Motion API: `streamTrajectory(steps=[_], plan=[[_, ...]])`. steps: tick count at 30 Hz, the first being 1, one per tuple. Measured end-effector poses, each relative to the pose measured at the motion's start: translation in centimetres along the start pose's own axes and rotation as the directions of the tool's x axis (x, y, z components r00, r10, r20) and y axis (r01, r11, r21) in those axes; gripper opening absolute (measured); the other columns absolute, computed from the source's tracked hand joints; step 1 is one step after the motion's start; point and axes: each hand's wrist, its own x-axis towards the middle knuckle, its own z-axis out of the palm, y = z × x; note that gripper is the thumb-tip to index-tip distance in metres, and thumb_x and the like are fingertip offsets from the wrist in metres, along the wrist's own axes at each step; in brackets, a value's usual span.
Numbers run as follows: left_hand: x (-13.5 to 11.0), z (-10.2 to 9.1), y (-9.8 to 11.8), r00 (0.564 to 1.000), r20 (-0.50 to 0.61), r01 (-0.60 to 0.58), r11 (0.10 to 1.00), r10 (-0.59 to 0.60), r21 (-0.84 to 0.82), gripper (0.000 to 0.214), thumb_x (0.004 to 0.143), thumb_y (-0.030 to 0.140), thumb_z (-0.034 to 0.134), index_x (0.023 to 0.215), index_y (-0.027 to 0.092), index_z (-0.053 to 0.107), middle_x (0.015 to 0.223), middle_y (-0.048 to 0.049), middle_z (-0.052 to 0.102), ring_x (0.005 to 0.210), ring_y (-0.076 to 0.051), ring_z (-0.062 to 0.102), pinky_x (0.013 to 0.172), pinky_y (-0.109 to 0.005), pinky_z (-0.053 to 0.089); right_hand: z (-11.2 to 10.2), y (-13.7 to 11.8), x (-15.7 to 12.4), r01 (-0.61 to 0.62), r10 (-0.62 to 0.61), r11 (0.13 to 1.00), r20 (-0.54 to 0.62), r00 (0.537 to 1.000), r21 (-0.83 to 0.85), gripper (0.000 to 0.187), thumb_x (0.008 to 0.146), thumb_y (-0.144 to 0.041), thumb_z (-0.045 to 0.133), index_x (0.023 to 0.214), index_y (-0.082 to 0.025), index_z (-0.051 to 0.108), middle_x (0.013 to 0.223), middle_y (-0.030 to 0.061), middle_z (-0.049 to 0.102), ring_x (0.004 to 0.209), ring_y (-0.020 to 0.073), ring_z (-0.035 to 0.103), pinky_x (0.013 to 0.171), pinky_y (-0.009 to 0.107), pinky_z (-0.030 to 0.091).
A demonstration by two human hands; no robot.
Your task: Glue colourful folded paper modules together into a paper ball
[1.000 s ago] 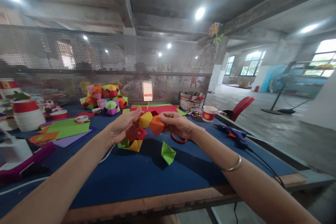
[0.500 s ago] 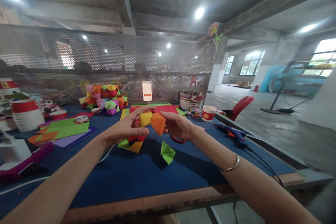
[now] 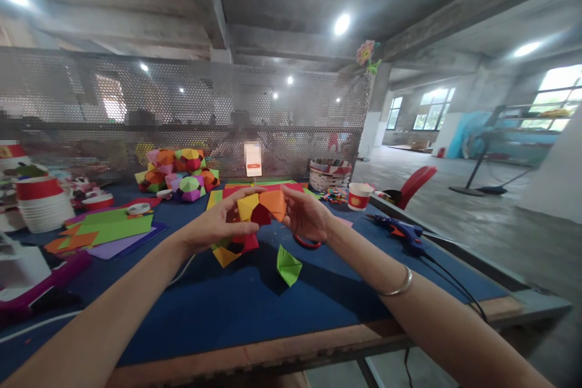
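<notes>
Between my hands, above the blue tabletop point(image 3: 213, 309), is a partly built origami paper ball point(image 3: 250, 206) made of folded yellow, orange and red units. My left hand point(image 3: 227, 218) curves round its left side, thumb low and fingers over the top. On the other side my right hand point(image 3: 307, 212) pinches the orange unit point(image 3: 273, 203). A lower yellow unit point(image 3: 226, 256) and red unit hang beneath my left thumb. A loose green folded paper unit point(image 3: 289, 267) lies in front of my hands. The red handle loop point(image 3: 308, 245) of a tool, partly hidden, shows below my right hand.
Finished paper balls point(image 3: 182, 173) are piled at the back left. Coloured paper sheets point(image 3: 116, 227) and stacked cups point(image 3: 43, 206) lie left. A phone point(image 3: 253, 159), woven basket point(image 3: 330, 174) and paper cup point(image 3: 360, 196) stand behind. A blue glue gun point(image 3: 400, 233) with cord lies right.
The paper ball has turned in my hands: its orange unit now tilts flatter and the lower yellow unit has swung left. A red inner face shows more. My grip stays much the same.
</notes>
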Motion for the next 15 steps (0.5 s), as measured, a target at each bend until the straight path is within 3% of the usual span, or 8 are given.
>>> streamTrajectory(steps=[3, 5, 7, 9, 11, 12, 14, 15], plan=[[0.3, 0.0, 0.0, 0.996, -0.069, 0.043, 0.988, -0.054, -0.149, 0.056, 0.073, 0.016, 0.088, 0.126, 0.025, 0.073, 0.118, -0.0106, 0.079, 0.100, -0.024, 0.076, 0.087, -0.033, 0.060, 0.4, -0.5, -0.1, -0.054, 0.064, 0.986, -0.062, 0.996, 0.158, 0.029, 0.101, -0.047, 0.062, 0.095, -0.019, 0.067, 0.084, 0.0042, 0.074, 0.070, 0.0126, 0.071, 0.058, 0.020, 0.056], [0.5, -0.3, -0.1, 0.989, -0.116, 0.062, 0.966, -0.093, -0.253, 0.040, 0.077, 0.015, 0.083, 0.115, 0.022, 0.076, 0.111, -0.0106, 0.081, 0.094, -0.025, 0.077, 0.084, -0.036, 0.062, 0.4, -0.8, -0.1, -0.053, 0.070, 0.987, -0.102, 0.992, 0.154, 0.029, 0.100, -0.048, 0.065, 0.096, -0.019, 0.065, 0.087, 0.0046, 0.074, 0.072, 0.0130, 0.071, 0.056, 0.021, 0.054], [0.8, -0.7, 0.1, 0.977, -0.163, 0.067, 0.927, -0.136, -0.368, 0.021, 0.083, 0.015, 0.076, 0.104, 0.020, 0.077, 0.103, -0.0106, 0.081, 0.090, -0.025, 0.077, 0.083, -0.038, 0.064, 0.2, -1.0, -0.3, -0.017, 0.028, 0.998, -0.175, 0.984, 0.062, 0.029, 0.095, -0.047, 0.072, 0.093, -0.019, 0.064, 0.083, 0.0017, 0.070, 0.069, 0.0114, 0.068, 0.053, 0.020, 0.051], [1.0, -1.0, 0.4, 0.961, -0.205, 0.067, 0.877, -0.185, -0.476, 0.013, 0.090, 0.016, 0.068, 0.101, 0.020, 0.075, 0.099, -0.0106, 0.080, 0.089, -0.025, 0.077, 0.083, -0.040, 0.065, -0.1, -1.3, -0.7, 0.014, -0.039, 0.991, -0.184, 0.982, -0.132, 0.037, 0.086, -0.051, 0.081, 0.084, -0.019, 0.062, 0.074, -0.0021, 0.064, 0.063, 0.0094, 0.062, 0.049, 0.018, 0.045], [1.1, -1.2, 0.7, 0.941, -0.236, 0.074, 0.832, -0.240, -0.550, 0.014, 0.096, 0.020, 0.062, 0.104, 0.019, 0.073, 0.095, -0.0116, 0.079, 0.087, -0.026, 0.077, 0.080, -0.042, 0.066, -0.2, -1.9, -1.4, 0.009, -0.023, 0.922, -0.031, 0.999, -0.387, 0.049, 0.076, -0.060, 0.086, 0.075, -0.018, 0.061, 0.069, -0.0035, 0.060, 0.060, 0.0085, 0.056, 0.048, 0.019, 0.041], [1.2, -1.2, 0.8, 0.931, -0.252, 0.077, 0.815, -0.265, -0.574, 0.015, 0.097, 0.023, 0.060, 0.105, 0.018, 0.072, 0.094, -0.0123, 0.079, 0.087, -0.026, 0.077, 0.079, -0.043, 0.066, -0.2, -2.2, -1.9, -0.005, 0.061, 0.859, 0.092, 0.994, -0.512, 0.052, 0.073, -0.064, 0.086, 0.074, -0.018, 0.062, 0.069, -0.0030, 0.061, 0.061, 0.0087, 0.056, 0.051, 0.020, 0.041], [1.2, -1.1, 0.9, 0.908, -0.286, 0.077, 0.792, -0.307, -0.606, 0.015, 0.099, 0.026, 0.058, 0.103, 0.017, 0.069, 0.090, -0.0135, 0.077, 0.085, -0.028, 0.077, 0.076, -0.043, 0.066, 0.2, -2.6, -2.7, -0.012, 0.303, 0.709, 0.289, 0.908, -0.705, 0.055, 0.065, -0.065, 0.090, 0.081, -0.017, 0.069, 0.072, -0.0024, 0.065, 0.065, 0.0098, 0.057, 0.059, 0.022, 0.044], [1.3, -1.1, 0.9, 0.896, -0.305, 0.073, 0.785, -0.322, -0.615, 0.014, 0.099, 0.027, 0.058, 0.101, 0.017, 0.068, 0.089, -0.0136, 0.076, 0.084, -0.028, 0.077, 0.075, -0.043, 0.066, 0.5, -2.6, -3.0, -0.005, 0.397, 0.628, 0.315, 0.862, -0.778, 0.057, 0.060, -0.064, 0.092, 0.084, -0.017, 0.070, 0.074, -0.0016, 0.067, 0.068, 0.0112, 0.059, 0.062, 0.023, 0.045]])
